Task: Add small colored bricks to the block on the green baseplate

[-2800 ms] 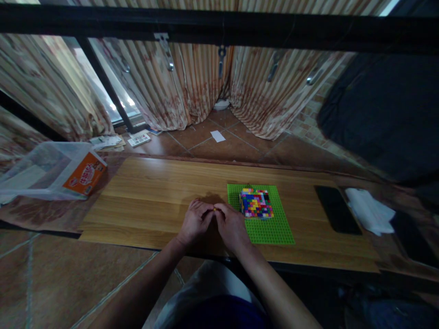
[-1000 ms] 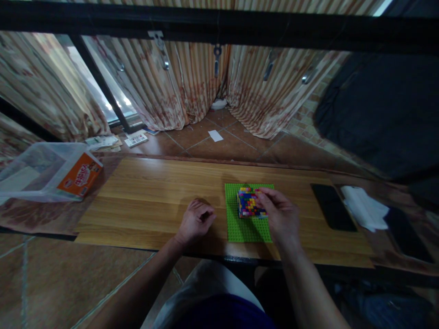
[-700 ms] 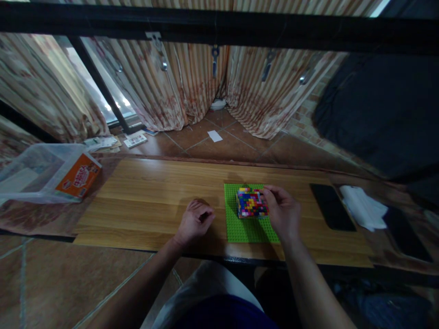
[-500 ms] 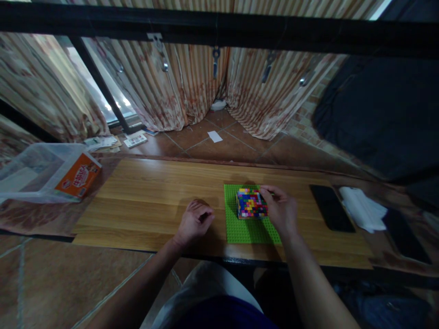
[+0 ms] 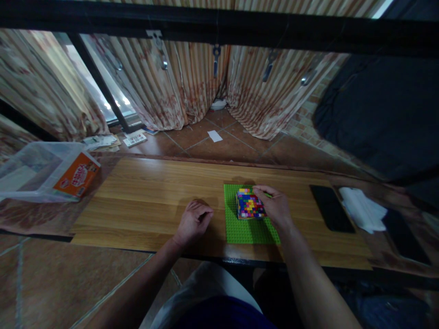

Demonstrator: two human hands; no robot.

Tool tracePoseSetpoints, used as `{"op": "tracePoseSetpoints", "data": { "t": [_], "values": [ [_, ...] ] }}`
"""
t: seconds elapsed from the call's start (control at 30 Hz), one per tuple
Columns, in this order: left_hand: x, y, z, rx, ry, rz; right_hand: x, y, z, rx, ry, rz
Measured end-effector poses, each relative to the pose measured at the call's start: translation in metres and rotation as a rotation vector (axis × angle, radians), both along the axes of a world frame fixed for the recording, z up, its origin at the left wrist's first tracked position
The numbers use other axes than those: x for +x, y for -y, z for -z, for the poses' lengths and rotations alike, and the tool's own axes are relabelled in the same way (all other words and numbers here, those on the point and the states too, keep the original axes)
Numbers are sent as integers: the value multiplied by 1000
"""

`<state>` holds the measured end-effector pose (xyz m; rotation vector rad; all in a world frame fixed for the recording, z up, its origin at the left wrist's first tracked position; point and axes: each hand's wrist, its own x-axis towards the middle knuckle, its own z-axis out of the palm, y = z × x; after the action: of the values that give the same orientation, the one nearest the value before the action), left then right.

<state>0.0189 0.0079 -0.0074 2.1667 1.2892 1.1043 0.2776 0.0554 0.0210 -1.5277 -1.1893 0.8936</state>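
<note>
A block of multicoloured toy building bricks [image 5: 249, 204] stands on a green studded baseplate [image 5: 236, 233]. Over the right part of its top is my right hand [image 5: 274, 205], with thumb and fingers pinched together. Whatever the pinch may hold is too small to make out. The hand and its shadow hide the block's right end. My left hand [image 5: 195, 221] rests on the wooden board, left of the baseplate and apart from it. Its fingers are curled towards the thumb, and the inside of the hand is hidden.
On the board's right side lies a black flat device [image 5: 332, 209], with white tissues [image 5: 362, 208] beyond it. A clear plastic bin [image 5: 37, 192] with an orange label sits at the far left. A dark bar [image 5: 219, 27] crosses above the board.
My right hand has moved a little left over the brick block, covering more of its top. The left hand stays nearly where it was, still curled.
</note>
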Motion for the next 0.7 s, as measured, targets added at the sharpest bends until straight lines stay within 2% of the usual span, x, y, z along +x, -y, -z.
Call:
{"op": "tracePoseSetpoints", "data": {
  "t": [0.23, 0.57, 0.7],
  "values": [
    [1, 0, -1, -1, 8, -10, -1, -2, -2, -58, -30, -6],
    [0, 0, 0, -13, -5, -12, 2, -4, 4, -47, -33, -50],
    [1, 1, 0, -20, -10, -14, 0, -3, 0, -26, 28, -41]
  ]
}}
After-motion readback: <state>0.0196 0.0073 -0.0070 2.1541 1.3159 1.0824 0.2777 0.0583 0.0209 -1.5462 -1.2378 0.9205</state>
